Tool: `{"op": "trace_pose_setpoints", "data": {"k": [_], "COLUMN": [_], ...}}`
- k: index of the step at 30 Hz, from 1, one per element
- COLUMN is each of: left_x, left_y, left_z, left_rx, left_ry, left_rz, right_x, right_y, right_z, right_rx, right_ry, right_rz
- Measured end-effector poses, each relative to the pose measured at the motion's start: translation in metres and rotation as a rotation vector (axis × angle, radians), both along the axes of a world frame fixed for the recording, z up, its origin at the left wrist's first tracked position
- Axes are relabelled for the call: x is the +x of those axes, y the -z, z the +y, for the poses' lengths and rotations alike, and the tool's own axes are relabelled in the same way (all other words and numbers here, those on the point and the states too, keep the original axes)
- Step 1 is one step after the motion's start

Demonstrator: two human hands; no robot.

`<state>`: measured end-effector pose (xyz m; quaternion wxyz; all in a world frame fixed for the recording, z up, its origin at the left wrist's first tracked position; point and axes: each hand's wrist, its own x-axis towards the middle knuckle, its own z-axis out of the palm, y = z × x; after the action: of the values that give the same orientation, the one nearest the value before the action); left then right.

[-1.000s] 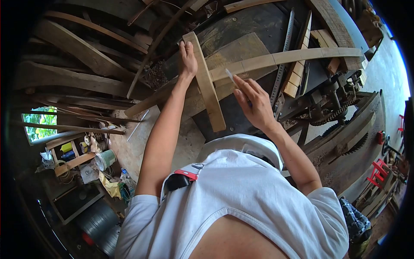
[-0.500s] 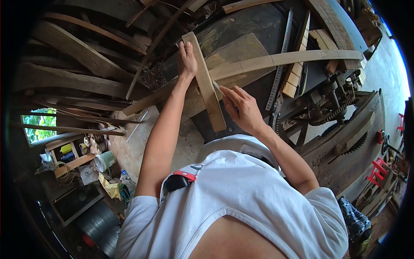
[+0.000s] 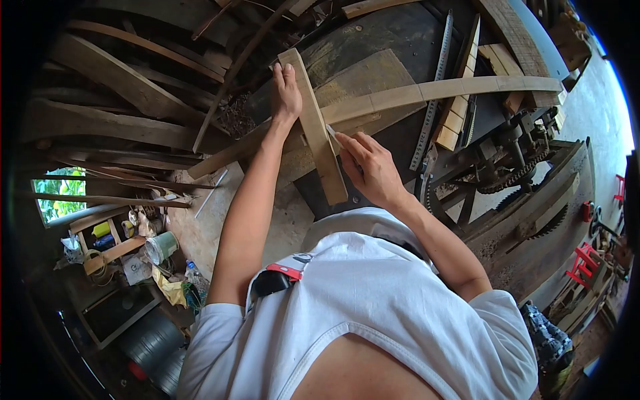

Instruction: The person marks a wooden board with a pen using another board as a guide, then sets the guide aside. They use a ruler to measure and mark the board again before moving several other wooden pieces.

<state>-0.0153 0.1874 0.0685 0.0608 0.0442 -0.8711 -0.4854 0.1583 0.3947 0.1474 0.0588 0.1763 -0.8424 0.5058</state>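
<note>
A short, straight wooden board (image 3: 321,147) lies crosswise over a long curved wooden piece (image 3: 393,97) that has several thin lines across its face. My left hand (image 3: 287,97) grips the board's left edge near its far end, its thumb hidden. My right hand (image 3: 375,170) is closed around a slim, pale, pointed tool (image 3: 331,132), whose tip meets the board's right edge where the two pieces cross. Most of that tool is hidden by my fingers, so its exact kind does not show. Under the curved piece rests a flat wooden panel (image 3: 390,67).
A metal ruler (image 3: 430,113) and wooden strips (image 3: 460,100) lie right of the work on a dark table (image 3: 393,30). Gears (image 3: 513,160) and a toothed saw blade (image 3: 550,223) are at the right. Curved timbers (image 3: 113,123) are stacked at the left.
The short board and my left hand have shifted slightly left. My right hand has moved slightly left and towards me with the pale tool, still at the board's edge.
</note>
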Motion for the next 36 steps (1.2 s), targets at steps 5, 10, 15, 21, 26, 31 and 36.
{"op": "trace_pose_setpoints", "data": {"k": [5,10,15,21,26,31,36], "left_x": [-0.005,-0.004,-0.001,0.001,0.011,0.000,0.015], "left_y": [0.010,0.013,0.012,0.008,-0.022,0.005,-0.030], "left_z": [-0.004,-0.002,0.000,0.003,0.009,0.006,0.015], "left_rx": [-0.008,-0.033,-0.019,0.005,-0.020,-0.093,-0.053], "left_ry": [0.004,-0.025,-0.047,-0.044,-0.043,-0.057,-0.069], "left_rz": [-0.010,0.023,0.025,-0.005,0.010,0.061,0.026], "right_x": [-0.003,-0.020,-0.012,-0.016,-0.016,0.003,-0.018], "right_y": [-0.001,0.002,-0.002,0.002,0.001,0.001,0.005], "right_z": [-0.004,-0.012,-0.008,-0.012,-0.012,-0.006,-0.018], "right_rx": [0.016,0.035,0.017,0.003,-0.003,-0.018,-0.022], "right_ry": [0.022,0.043,0.025,0.038,0.055,0.015,0.070], "right_rz": [0.020,0.056,0.065,-0.006,0.015,-0.104,0.032]}}
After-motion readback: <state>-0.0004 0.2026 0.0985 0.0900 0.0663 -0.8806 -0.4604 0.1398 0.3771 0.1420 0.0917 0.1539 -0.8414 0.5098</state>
